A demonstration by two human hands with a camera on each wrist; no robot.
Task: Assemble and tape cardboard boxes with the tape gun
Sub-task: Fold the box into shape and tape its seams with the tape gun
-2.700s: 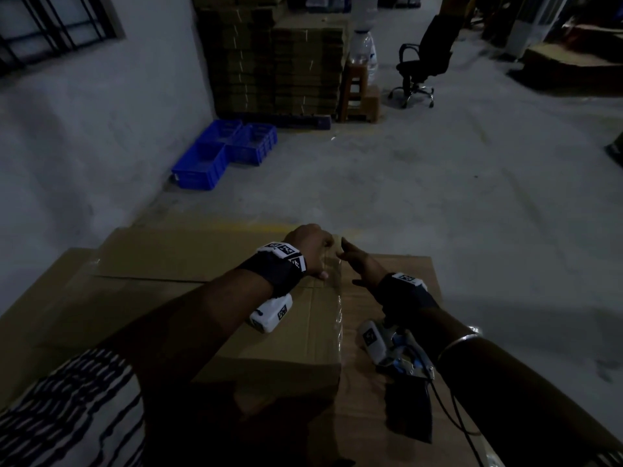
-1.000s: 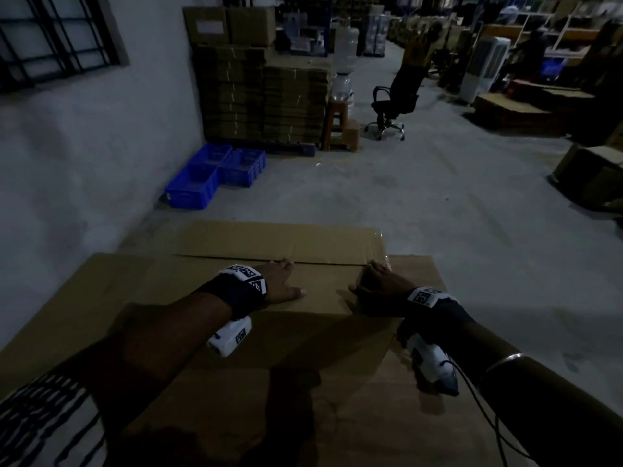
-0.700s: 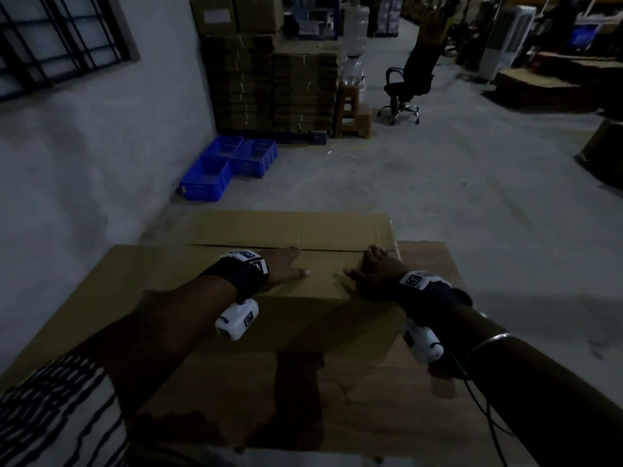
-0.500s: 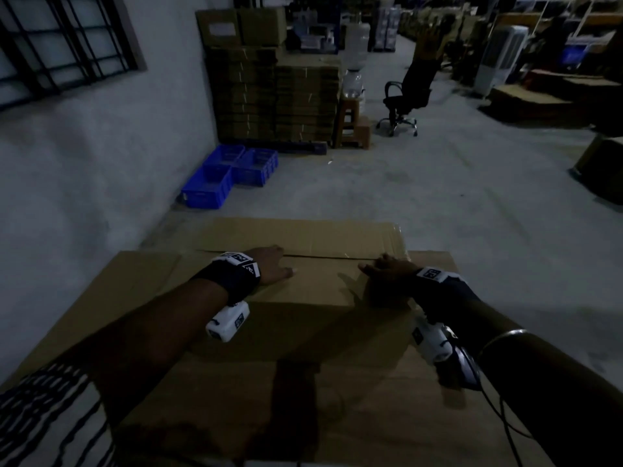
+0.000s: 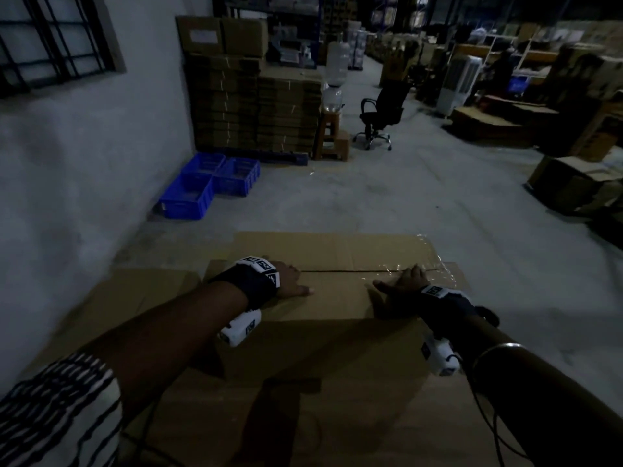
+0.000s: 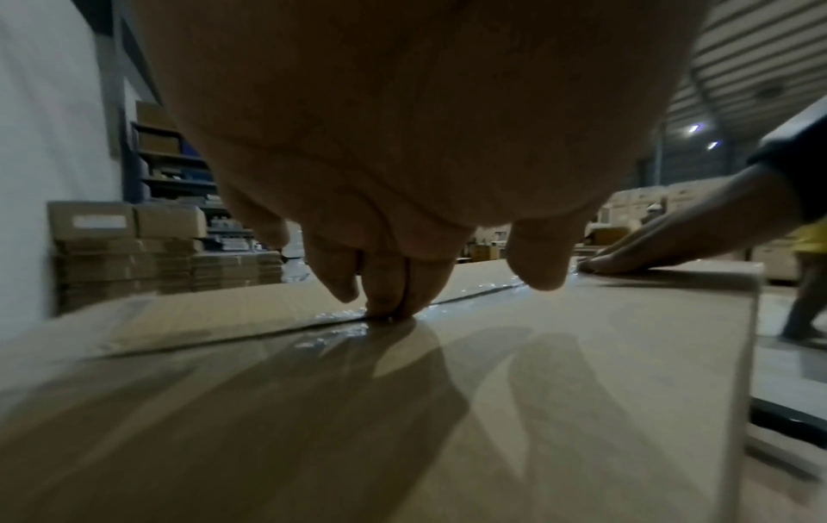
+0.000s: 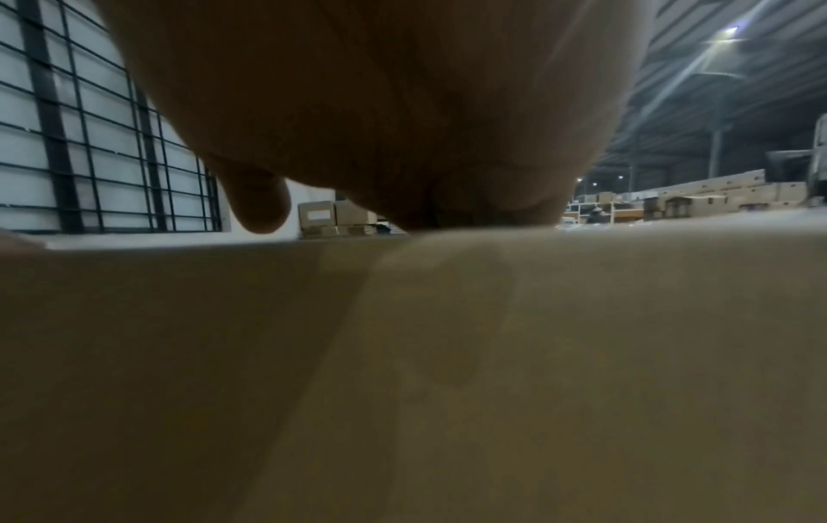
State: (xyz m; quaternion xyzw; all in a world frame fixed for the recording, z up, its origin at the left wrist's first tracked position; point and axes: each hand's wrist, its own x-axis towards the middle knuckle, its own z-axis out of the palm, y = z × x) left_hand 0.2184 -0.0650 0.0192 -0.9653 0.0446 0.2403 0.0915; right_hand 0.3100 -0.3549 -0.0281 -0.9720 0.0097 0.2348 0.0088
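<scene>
A brown cardboard box (image 5: 337,335) lies before me, its top flaps closed along a seam that runs left to right. Clear tape (image 5: 399,268) glints over that seam. My left hand (image 5: 286,279) lies flat near the seam's left part; in the left wrist view its fingertips (image 6: 389,308) press the tape (image 6: 340,329). My right hand (image 5: 403,284) rests flat with spread fingers near the box's right end, also seen in the left wrist view (image 6: 662,247). The right wrist view shows only my palm (image 7: 358,141) over bare cardboard (image 7: 447,354). No tape gun is in view.
The box sits on larger flat cardboard sheets (image 5: 141,298). Blue crates (image 5: 209,183) stand by the white wall on the left, with stacked flat cartons (image 5: 256,106) behind them. An office chair (image 5: 384,112) and more boxes (image 5: 573,187) stand across the concrete floor.
The seam earlier ran away from me with both hands at its far end; it now runs across. Over the last second both hands stay flat on it and slide slightly apart.
</scene>
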